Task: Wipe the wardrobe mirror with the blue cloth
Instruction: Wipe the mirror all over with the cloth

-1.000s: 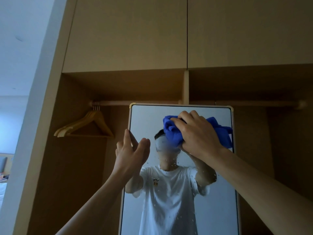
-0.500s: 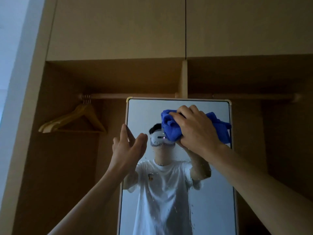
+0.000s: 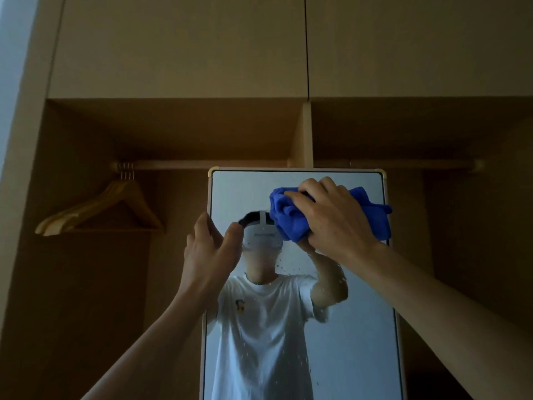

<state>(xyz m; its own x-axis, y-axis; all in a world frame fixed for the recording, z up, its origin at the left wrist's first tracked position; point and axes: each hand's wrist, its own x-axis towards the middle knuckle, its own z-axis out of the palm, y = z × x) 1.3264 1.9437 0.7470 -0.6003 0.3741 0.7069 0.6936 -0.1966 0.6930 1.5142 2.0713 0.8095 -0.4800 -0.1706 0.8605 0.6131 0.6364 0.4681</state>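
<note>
The fingers of our right hand (image 3: 334, 217) were curled tight round the bunched blue cloth (image 3: 291, 223), pressing it to the mirror (image 3: 360, 327) near its top right corner. Our left hand (image 3: 207, 255) lay straight-fingered against the frame's left edge, thumb spread over the glass. Wooden hangers (image 3: 101, 209) hung on the rail (image 3: 202, 165) to the left.

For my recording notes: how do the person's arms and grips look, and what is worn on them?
The left forearm and right forearm are bare: no sleeves, watch or bracelet shows. The left grip and the right grip wear no gloves, and no ring is visible. In the mirror, the reflection shows short white T-shirt sleeves.
</note>
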